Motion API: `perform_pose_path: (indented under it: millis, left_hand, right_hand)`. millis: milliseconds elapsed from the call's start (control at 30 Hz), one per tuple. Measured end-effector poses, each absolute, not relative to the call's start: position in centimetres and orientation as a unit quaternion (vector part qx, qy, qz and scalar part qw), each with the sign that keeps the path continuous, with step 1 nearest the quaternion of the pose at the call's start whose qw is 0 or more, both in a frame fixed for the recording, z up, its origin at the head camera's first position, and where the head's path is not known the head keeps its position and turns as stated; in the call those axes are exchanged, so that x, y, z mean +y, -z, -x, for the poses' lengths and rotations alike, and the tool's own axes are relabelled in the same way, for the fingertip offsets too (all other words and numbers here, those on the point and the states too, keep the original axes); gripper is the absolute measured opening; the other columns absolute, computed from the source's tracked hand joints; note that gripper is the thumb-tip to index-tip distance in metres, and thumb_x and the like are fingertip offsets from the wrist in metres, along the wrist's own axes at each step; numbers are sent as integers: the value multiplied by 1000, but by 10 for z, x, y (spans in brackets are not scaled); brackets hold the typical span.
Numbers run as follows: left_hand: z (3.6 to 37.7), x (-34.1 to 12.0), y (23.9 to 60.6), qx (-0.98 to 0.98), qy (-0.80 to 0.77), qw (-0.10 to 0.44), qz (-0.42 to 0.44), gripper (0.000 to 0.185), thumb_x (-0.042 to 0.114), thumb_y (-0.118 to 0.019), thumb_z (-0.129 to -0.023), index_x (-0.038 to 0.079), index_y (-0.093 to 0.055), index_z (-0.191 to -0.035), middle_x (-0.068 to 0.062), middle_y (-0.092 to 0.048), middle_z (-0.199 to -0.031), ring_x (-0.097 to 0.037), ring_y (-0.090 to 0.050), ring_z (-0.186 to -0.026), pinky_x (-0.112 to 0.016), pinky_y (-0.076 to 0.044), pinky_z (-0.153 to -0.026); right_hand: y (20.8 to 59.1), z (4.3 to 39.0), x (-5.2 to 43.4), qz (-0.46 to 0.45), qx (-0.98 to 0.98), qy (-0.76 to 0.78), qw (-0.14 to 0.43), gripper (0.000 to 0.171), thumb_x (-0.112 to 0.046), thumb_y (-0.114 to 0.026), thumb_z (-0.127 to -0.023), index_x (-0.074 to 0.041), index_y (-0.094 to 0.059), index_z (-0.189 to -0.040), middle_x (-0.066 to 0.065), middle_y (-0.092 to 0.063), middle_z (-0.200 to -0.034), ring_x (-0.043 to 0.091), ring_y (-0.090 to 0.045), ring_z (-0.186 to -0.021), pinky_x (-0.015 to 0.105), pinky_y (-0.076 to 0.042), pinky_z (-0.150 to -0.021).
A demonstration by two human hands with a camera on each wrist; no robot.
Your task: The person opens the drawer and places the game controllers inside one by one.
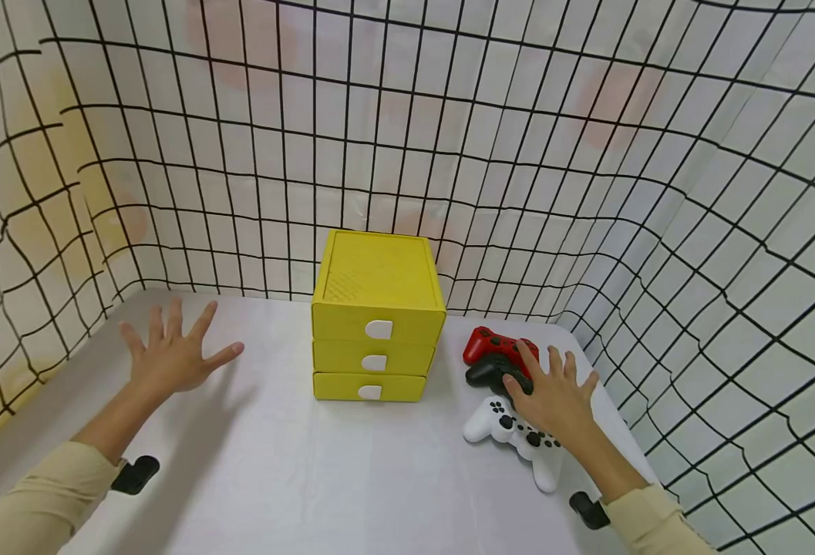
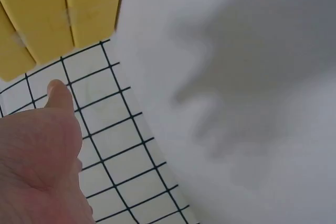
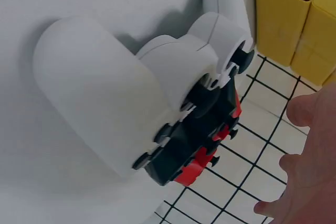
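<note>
Right hand [image 1: 553, 397], fingers spread, hovers over the black controller [image 1: 492, 372] beside closed yellow drawers [image 1: 377, 320]; left hand [image 1: 171, 351] open, nothing yet lifted.

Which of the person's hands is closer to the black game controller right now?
Right. The right hand hovers over the black controller, fingers spread above it. The left hand is far across the table, beyond the yellow drawer unit.
</note>
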State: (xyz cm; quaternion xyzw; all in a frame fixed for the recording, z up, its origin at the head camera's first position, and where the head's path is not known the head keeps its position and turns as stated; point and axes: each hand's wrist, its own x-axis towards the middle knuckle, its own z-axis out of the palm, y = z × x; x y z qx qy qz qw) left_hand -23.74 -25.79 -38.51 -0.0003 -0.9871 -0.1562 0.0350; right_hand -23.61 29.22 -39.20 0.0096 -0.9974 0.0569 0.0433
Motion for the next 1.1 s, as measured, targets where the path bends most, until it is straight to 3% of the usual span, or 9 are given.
perform_pose_path:
  millis: [133,400,633,900,1100]
  left_hand:
    - [242,-256,379,-988,153,35,3,100,78,-41,-93,18,-6,-164,-41,10,-159,-61,17,-146,-82,24,-103]
    - [246,-243,351,-989,148,5,16,102,82,-39,-91,20,-6,-164,-36,18,-161,-61,18,-146,-83,23,-103]
    - [247,-219,317,-988,149,-6,38,103,83,-41,-90,23,-4,-165,-35,16,-163,-60,18,-147,-81,21,-106]
    - [250,-187,280,-987,139,-23,78,93,79,-34,-94,26,-6,-165,-34,11,-164,-64,9,-146,-80,18,-109]
    - [255,-169,271,-977,170,-45,120,84,71,-31,-101,23,-8,-165,-36,8,-164,-64,7,-147,-80,12,-112]
  right_hand:
    - [387,237,287,-13,-997,-58,40,74,-57,-43,-102,-20,-21,-163,36,-17,-160,62,-5,-147,87,5,-106]
    - [364,239,266,-24,-997,-57,47,73,-59,-41,-102,-25,-20,-163,33,-19,-161,60,-7,-148,86,4,-109]
    - [337,240,246,-40,-996,-59,60,73,-60,-39,-102,-27,-18,-164,31,-16,-164,59,-6,-149,84,5,-111]
    - [307,234,219,-83,-986,-109,90,73,-56,-44,-102,-34,-13,-164,25,-23,-163,47,-17,-150,78,-10,-113]
    - [291,225,195,-131,-970,-188,84,74,-46,-53,-101,-26,-18,-163,17,-29,-164,42,-28,-150,74,-26,-114]
